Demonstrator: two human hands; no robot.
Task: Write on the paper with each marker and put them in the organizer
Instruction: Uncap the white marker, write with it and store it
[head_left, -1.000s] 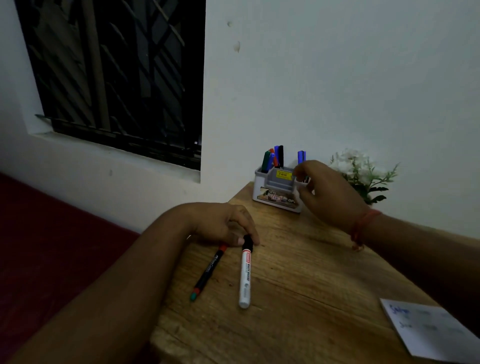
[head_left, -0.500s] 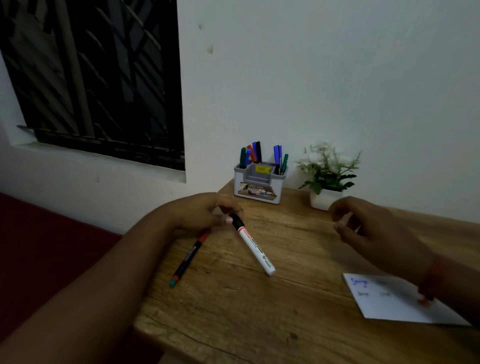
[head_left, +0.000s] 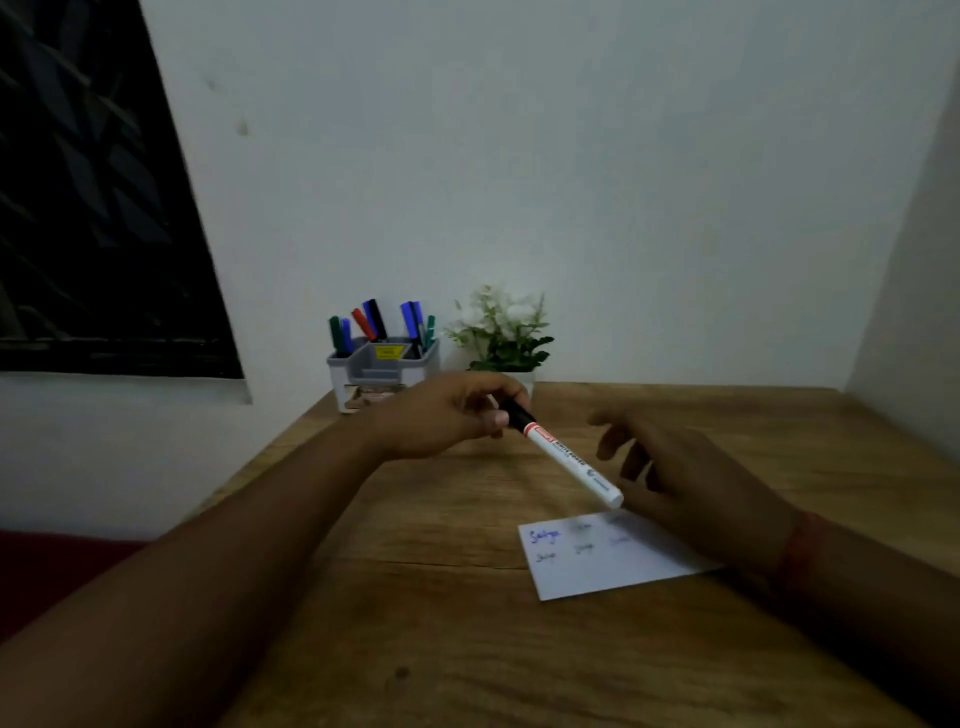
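1. My left hand (head_left: 447, 413) now holds the white marker (head_left: 569, 460) up off the table (head_left: 415, 649); half a second ago the same marker lay on the wood with only my fingertips on its black cap end.
2. My fingers and thumb pinch it at the black cap, and the white barrel slants down to the right, its far end hanging just above the top edge of the paper (head_left: 608, 561).
3. My right hand (head_left: 691, 488) has come in toward the marker; earlier it hovered farther right, well apart from it. Its fingers are spread and loosely bent, gripping nothing, and they sit just behind the lower end of the barrel. I cannot tell whether they touch it.
4. The paper lies flat under and in front of my right wrist, with blurred blue and greenish words on it.
5. The thin black pen with a red band, which lay beside my left hand a moment ago, is out of view now.
6. The organizer (head_left: 382, 371) stands at the back edge against the wall, partly behind my left hand, with green, blue, red and black markers upright in it.
7. The potted plant (head_left: 501, 330) sits just to its right, as before.
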